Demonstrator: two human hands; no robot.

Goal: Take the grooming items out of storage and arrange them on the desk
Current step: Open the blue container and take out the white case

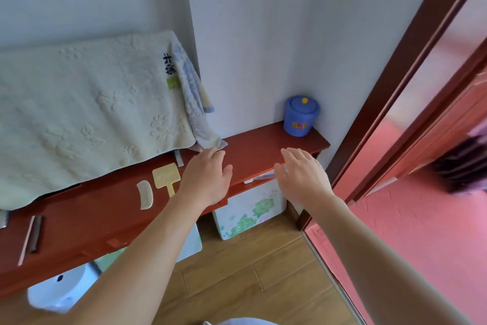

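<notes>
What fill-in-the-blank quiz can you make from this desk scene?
1. The lidded jar at the desk's far right end is ____.
2. The curved comb lies just left of a ____ paddle brush.
3. A large pale ____ drapes over the desk's left part.

Missing words: blue; yellow; towel.

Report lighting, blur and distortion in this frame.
Head view: soft, even daylight, no hard shadows or glare; wide-angle distortion slants the door frame; a dark shape at the right edge is smeared by blur; the comb, left hand and right hand are fairly sharp.
</notes>
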